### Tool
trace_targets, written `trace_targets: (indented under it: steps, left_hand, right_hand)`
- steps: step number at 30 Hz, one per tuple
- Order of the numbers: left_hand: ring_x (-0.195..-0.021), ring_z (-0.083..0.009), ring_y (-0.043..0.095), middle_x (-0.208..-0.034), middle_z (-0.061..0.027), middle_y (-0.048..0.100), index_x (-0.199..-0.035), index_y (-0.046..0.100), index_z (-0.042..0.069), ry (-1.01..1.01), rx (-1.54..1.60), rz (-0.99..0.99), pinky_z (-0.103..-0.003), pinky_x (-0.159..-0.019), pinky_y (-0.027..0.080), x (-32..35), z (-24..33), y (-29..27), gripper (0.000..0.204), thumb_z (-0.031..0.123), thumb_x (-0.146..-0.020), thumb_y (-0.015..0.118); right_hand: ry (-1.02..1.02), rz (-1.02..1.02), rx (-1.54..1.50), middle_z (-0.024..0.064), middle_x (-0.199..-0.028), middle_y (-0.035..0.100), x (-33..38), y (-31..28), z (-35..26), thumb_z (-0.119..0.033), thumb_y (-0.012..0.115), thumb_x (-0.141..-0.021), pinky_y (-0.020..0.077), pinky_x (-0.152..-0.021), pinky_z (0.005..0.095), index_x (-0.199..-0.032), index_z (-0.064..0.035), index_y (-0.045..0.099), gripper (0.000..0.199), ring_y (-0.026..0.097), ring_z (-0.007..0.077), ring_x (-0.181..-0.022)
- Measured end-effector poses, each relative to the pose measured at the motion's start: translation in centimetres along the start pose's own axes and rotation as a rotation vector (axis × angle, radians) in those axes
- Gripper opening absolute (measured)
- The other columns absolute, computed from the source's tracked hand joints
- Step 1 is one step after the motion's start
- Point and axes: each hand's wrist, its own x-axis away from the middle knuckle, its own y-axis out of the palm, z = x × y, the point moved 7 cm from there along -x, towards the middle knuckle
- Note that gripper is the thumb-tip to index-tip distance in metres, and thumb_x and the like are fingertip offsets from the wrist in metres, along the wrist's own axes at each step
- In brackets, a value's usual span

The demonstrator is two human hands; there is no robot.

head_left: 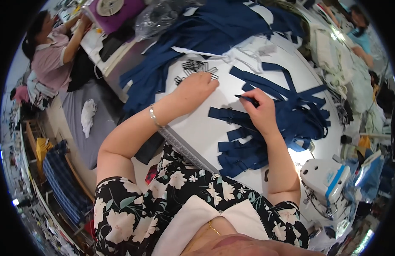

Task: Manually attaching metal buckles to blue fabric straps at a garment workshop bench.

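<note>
My left hand [197,90], a bracelet at its wrist, reaches over the white tabletop to the near edge of a small pile of black slide buckles [193,65]. Its fingers are drawn together, and what they hold, if anything, is hidden. To the right, my right hand [261,112] pinches a narrow dark piece that looks like the end of a navy strap [244,98], pointing left toward the other hand. Beneath and beside my right forearm lies a heap of navy straps [298,117], some with dark buckles on them. Several strap ends stick out leftward.
Navy cloth [206,27] covers the far side of the white table [193,128]; white fabric [253,50] lies against it. A measuring strip [187,150] follows the near edge. A white sewing machine [325,181] stands at lower right. One person [52,51] works at far left, another at far right.
</note>
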Motion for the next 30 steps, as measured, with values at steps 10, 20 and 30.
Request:
trace_targets:
  steps: [10,20,30]
  left_hand:
    - [-0.089,-0.0265,0.057,-0.092,-0.0105,0.053,-0.095,0.060,0.003,0.031,-0.097,0.080,-0.035,-0.076,0.049,1.4,0.0,-1.1,0.016,0.006,-0.079,0.058]
    - [-0.088,-0.0236,0.060,-0.087,-0.0096,0.057,-0.082,0.059,0.002,0.201,-0.196,-0.095,-0.033,-0.077,0.051,-0.3,0.1,-0.6,0.007,0.008,-0.078,0.059]
    - [-0.081,-0.0258,0.065,-0.086,-0.0124,0.062,-0.083,0.060,0.002,0.370,-0.195,-0.276,-0.034,-0.069,0.055,-1.8,0.3,0.4,0.010,0.012,-0.083,0.061]
  right_hand:
    - [0.011,-0.030,-0.021,0.0065,-0.076,0.061,0.1,0.7,0.0,-0.004,0.069,-0.079,0.0439,-0.063,0.0256,-0.086,0.0002,0.065,0.009,0.056,0.0149,-0.066]
    - [0.027,-0.026,-0.025,0.0048,-0.075,0.061,0.2,0.7,0.1,-0.004,0.068,-0.080,0.0429,-0.062,0.0244,-0.086,0.0002,0.065,0.008,0.054,0.0118,-0.065]
    - [0.046,-0.032,-0.004,0.0035,-0.073,0.060,0.1,0.8,1.5,-0.005,0.068,-0.082,0.0403,-0.059,0.0230,-0.087,-0.0008,0.065,0.008,0.051,0.0099,-0.063]
